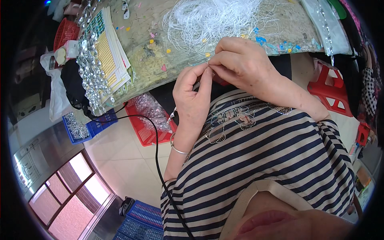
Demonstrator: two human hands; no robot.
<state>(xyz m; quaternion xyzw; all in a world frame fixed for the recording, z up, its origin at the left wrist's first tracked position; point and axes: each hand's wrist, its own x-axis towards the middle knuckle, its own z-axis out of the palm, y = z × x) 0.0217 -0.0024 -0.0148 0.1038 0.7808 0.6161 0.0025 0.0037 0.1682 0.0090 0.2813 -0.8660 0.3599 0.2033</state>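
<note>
The surface (146, 66) lies ahead of me. On it, a heap of white strands (216, 20) sits loose, seemingly unworked; silver faceted strands (90, 66) draping its left end look made up. My left hand (192, 94) and right hand (249, 66) meet at its near edge, fingertips pinched narrow; any piece between them is too small to make out, so I cannot judge its progress.
</note>
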